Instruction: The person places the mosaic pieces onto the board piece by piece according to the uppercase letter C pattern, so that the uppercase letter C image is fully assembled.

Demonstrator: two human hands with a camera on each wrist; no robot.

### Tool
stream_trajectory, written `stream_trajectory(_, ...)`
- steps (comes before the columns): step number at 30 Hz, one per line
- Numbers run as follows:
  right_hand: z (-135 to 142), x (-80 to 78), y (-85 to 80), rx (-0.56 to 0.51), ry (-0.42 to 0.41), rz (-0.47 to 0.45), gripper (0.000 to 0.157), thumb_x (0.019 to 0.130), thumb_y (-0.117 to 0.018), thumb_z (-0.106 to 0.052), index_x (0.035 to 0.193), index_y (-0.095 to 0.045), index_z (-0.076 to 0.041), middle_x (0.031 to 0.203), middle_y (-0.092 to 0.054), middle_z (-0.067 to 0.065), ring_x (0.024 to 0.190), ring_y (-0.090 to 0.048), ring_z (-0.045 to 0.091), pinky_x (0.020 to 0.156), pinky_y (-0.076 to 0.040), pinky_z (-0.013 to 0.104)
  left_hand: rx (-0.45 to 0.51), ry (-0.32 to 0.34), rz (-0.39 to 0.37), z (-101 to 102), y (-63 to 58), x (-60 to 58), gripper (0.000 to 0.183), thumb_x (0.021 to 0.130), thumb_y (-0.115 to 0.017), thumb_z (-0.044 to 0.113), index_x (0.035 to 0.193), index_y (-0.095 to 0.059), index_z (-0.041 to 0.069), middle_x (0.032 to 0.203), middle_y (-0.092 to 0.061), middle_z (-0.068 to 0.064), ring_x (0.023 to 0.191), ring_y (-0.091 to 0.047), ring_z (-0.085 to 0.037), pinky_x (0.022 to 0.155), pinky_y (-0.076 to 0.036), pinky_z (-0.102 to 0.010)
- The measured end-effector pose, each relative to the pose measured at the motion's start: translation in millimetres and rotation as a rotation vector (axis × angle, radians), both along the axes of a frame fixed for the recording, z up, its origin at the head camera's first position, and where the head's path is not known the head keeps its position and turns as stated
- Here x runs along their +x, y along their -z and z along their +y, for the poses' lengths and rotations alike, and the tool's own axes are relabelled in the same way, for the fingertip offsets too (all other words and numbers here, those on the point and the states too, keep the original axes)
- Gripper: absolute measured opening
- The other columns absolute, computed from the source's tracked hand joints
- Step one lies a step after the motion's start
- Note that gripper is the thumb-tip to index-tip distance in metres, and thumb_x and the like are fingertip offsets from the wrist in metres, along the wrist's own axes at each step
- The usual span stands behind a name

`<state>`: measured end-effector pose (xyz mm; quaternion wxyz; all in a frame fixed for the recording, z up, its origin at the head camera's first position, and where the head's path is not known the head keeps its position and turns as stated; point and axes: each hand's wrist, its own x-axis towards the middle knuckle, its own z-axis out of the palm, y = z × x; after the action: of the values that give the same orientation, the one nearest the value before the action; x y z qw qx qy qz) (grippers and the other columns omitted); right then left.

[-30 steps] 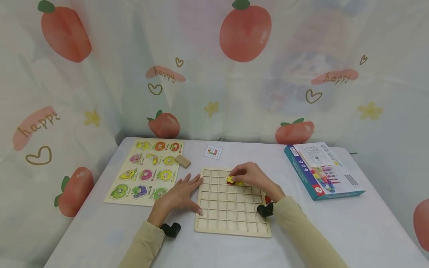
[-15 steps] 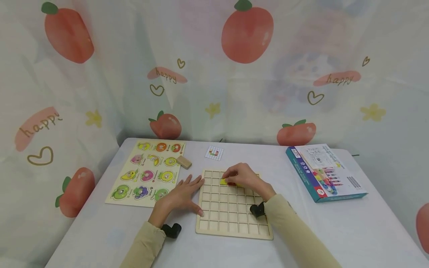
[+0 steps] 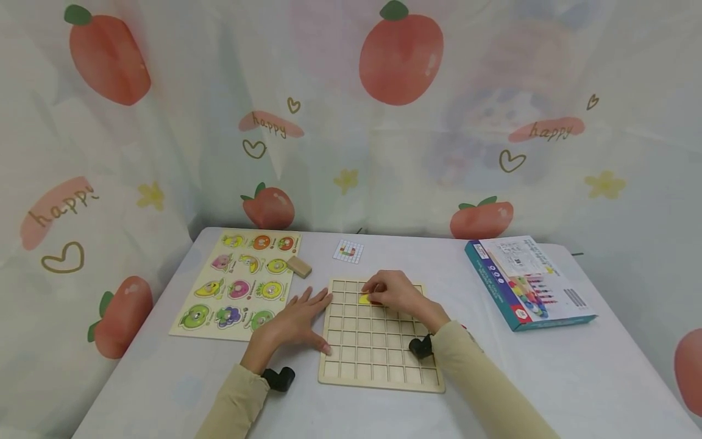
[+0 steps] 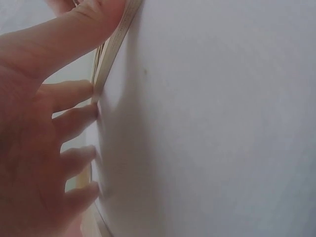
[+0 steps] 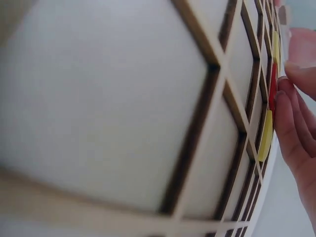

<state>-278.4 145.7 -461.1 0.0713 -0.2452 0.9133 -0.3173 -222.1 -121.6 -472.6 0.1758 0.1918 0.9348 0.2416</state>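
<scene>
A square wooden grid board [image 3: 362, 353] lies on the table. My left hand [image 3: 290, 323] rests spread at its left side, with the fingertips [image 4: 90, 111] on the board's edge in the left wrist view. Over the board's upper rows my right hand [image 3: 400, 292] bends down, pinching a small yellow block [image 3: 364, 299] at the second row from the back. The right wrist view shows a red block [image 5: 273, 89] in the same row, beside the fingers, with another yellow block [image 5: 266, 136] on its near side. From the head, the hand covers much of this row.
A fruit puzzle board [image 3: 186, 299] lies on the left, a plain wooden block [image 3: 298, 266] at its right edge. Behind the grid board is a small pattern card [image 3: 348, 251]. A teal-edged box [image 3: 529, 283] stands at the right. Printed curtains [image 3: 329, 91] hang behind the table.
My right hand has moved left by about one cell with the yellow block, which was above the red block and now sits left of it. The left hand has stayed in place.
</scene>
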Motion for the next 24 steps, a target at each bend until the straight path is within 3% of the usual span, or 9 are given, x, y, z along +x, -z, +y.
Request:
stream_trajectory(7,17,8.3,-3.1,-0.054,0.064,-0.016,0.015,0.094,-0.073,-0.012,0.107,-0.079,-0.011,0.099,-0.075,0.001,0.086,-0.066,0.013,0.081,-0.057,0.033,0.006,0.000,0.001,1,-1.6,2.3,0.111,0.072,-0.093,0.041,0.162,-0.034,0.013,0.172,-0.023,-0.003,0.161,-0.007,-0.035,0.131,-0.009,-0.055)
stream_trajectory(18,50,25.3,-9.6,-0.003,0.156,-0.077,0.016,0.096,-0.072,-0.014,0.109,-0.079,-0.012,0.100,-0.073,0.003,0.085,-0.061,0.017,0.077,-0.054,0.028,0.014,-0.009,-0.007,0,-1.7,2.3,0.112,0.072,-0.093,0.041,0.162,-0.033,0.014,0.172,-0.022,-0.003,0.161,-0.006,-0.034,0.131,-0.008,-0.055)
stream_trajectory(24,70,33.8,-12.3,0.019,0.168,-0.064,0.017,0.096,-0.071,-0.014,0.110,-0.078,-0.011,0.102,-0.073,0.004,0.085,-0.060,0.017,0.073,-0.055,0.026,0.025,-0.010,-0.010,0,-2.6,3.0,0.112,0.072,-0.093,0.040,0.162,-0.033,0.014,0.172,-0.022,-0.003,0.161,-0.006,-0.034,0.131,-0.007,-0.055)
